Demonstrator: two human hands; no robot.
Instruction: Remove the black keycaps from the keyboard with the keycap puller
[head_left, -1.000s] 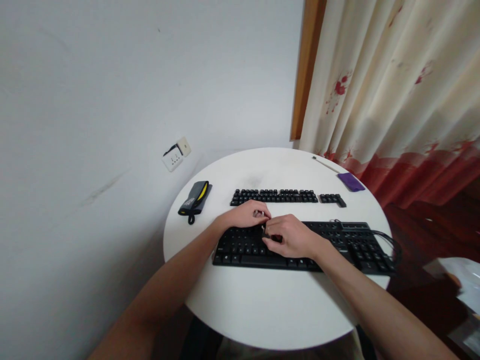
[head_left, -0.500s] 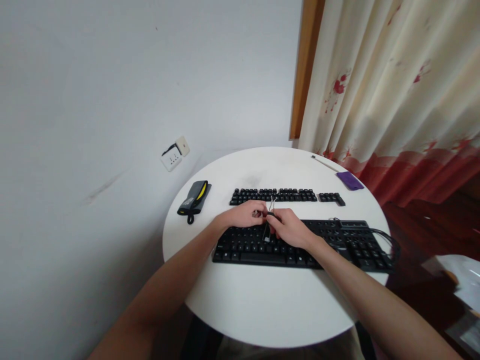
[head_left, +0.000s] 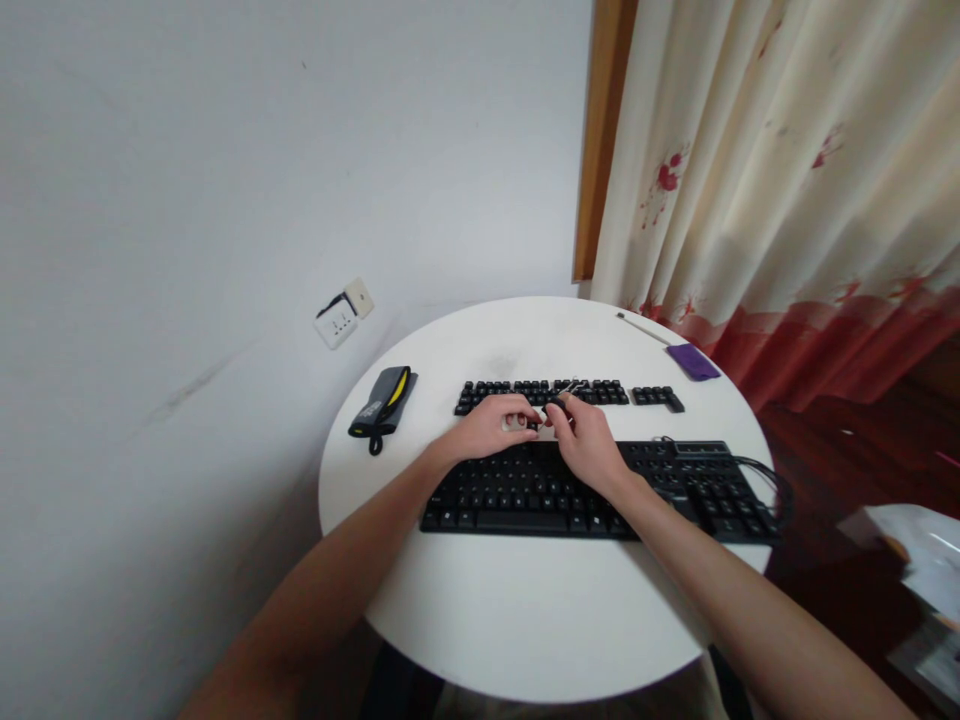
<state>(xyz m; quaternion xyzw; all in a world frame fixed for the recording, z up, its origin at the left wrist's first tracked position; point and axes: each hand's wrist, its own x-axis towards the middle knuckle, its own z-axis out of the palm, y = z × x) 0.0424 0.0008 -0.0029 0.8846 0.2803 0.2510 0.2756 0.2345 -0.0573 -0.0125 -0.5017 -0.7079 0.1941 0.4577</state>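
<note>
A black keyboard (head_left: 517, 521) lies on the round white table (head_left: 540, 610), with both hands above its back edge. My left hand (head_left: 491, 427) is closed, thumb and fingers pinched on a small black keycap (head_left: 532, 425). Close beside it, my right hand (head_left: 589, 440) is closed around the black handle of a keycap puller (head_left: 555, 404). The puller's thin wire loops point up and away, over a row of loose black keycaps (head_left: 491, 387) behind the keyboard. Part of the keyboard is hidden under my right hand and forearm.
More loose keycaps (head_left: 658, 397) stand at the right end of the row. A grey and yellow pouch (head_left: 382, 402) lies at the left. At the back right are a thin brush (head_left: 641, 328) and a purple cloth (head_left: 693, 362). The keyboard's cable (head_left: 780, 490) hangs over the right edge.
The puller has come up off the keyboard and turned, its wires now pointing away to the right. My hands have come apart slightly, and a keycap now shows in my left fingers.
</note>
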